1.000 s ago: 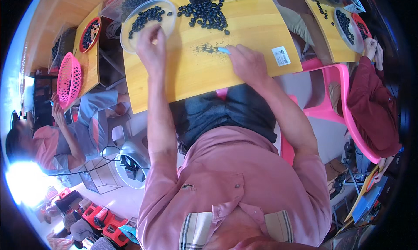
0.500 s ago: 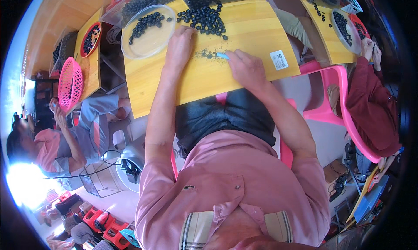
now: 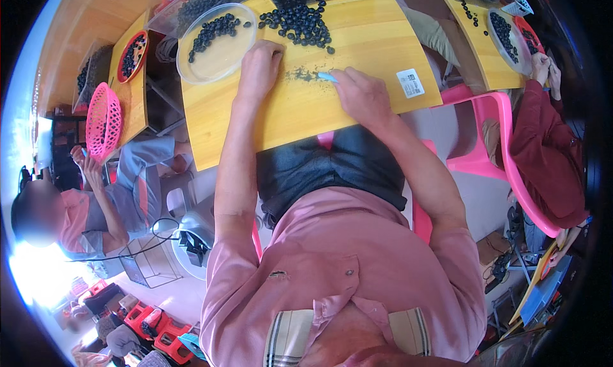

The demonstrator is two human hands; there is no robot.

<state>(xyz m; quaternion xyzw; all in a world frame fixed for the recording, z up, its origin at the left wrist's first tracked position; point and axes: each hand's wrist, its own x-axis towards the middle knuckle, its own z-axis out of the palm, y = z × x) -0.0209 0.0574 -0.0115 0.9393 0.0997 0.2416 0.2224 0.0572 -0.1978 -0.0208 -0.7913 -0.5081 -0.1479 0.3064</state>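
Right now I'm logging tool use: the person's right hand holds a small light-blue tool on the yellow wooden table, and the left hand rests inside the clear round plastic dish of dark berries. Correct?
Not quite. The head view shows the left hand on the yellow wooden table, beside the clear round plastic dish of dark berries, not inside it. The right hand does hold the small light-blue tool.

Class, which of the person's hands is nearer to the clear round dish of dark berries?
Left. The left hand rests just right of the clear dish; the right hand is farther right, holding a small blue tool.
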